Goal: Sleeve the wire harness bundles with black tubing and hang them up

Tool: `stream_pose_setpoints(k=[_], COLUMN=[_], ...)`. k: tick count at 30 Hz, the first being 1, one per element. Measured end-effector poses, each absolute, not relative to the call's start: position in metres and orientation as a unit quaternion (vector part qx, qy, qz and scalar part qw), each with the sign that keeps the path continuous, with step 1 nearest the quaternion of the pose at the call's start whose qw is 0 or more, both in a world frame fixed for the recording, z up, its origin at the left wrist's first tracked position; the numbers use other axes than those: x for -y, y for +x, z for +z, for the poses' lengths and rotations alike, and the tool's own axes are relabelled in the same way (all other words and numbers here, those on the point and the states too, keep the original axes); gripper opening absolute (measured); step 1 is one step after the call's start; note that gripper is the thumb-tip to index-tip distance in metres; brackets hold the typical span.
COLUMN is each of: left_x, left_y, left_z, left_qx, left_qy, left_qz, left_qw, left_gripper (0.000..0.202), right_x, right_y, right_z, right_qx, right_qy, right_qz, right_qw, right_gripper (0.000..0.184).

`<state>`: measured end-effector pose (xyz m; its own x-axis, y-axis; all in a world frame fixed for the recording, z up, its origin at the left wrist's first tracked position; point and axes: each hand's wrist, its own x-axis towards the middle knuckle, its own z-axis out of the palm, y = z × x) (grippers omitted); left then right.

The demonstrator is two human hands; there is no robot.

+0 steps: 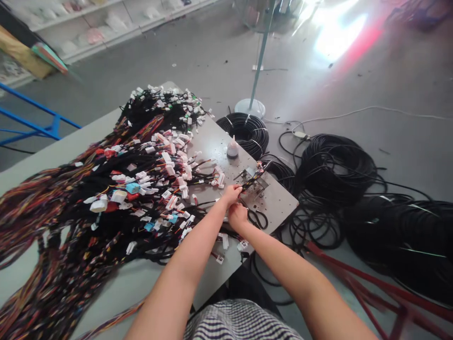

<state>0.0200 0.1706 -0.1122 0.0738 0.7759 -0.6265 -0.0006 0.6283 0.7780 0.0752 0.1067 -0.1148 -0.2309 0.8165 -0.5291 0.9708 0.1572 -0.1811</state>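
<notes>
My left hand (232,193) pinches a dark, taped wire harness (252,181) near the table's corner. The harness runs up and right across a small metal fixture (260,191), and coloured wire ends show at its far end. Just below, touching or nearly touching the left, my right hand (238,215) is closed with curled fingers; what it grips is hidden. Black scissor-like loop handles (261,219) lie right of that hand. Loose white connectors (242,245) on wires rest beneath my forearms.
Large piles of wire harnesses (141,189) with white connectors cover the table's left and middle. A small nozzle bottle (232,148) stands behind the fixture. Coils of black tubing (336,167) lie on the floor at right, near a red metal frame (375,283). A pole stand (249,108) rises beyond.
</notes>
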Motion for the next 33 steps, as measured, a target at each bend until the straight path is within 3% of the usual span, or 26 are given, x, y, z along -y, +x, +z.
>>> stream_pose_setpoints(k=[4, 9, 13, 16, 19, 33], left_x=[-0.171, -0.173, -0.175, -0.175, -0.174, -0.173], left_y=[0.022, 0.021, 0.020, 0.019, 0.019, 0.017], left_z=[-0.112, -0.112, -0.109, -0.109, -0.111, -0.120], left_qx=[-0.622, -0.629, -0.625, -0.617, -0.614, -0.602], left_qy=[0.320, 0.327, 0.356, 0.359, 0.350, 0.305], left_qz=[0.298, 0.300, 0.300, 0.304, 0.311, 0.338], left_qw=[0.649, 0.639, 0.626, 0.631, 0.635, 0.656], left_gripper=[0.024, 0.028, 0.026, 0.026, 0.027, 0.027], right_x=[-0.111, -0.089, -0.060, -0.045, -0.040, -0.034], right_y=[0.076, 0.116, 0.191, 0.230, 0.234, 0.228], right_z=[-0.115, -0.097, -0.078, -0.073, -0.074, -0.101], right_qx=[-0.735, -0.715, -0.614, -0.500, -0.417, -0.366], right_qy=[0.611, 0.622, 0.658, 0.700, 0.716, 0.692], right_qz=[-0.257, -0.301, -0.430, -0.455, -0.473, -0.512], right_qw=[0.144, 0.107, -0.075, -0.227, -0.299, -0.354], right_gripper=[0.037, 0.030, 0.035, 0.048, 0.053, 0.055])
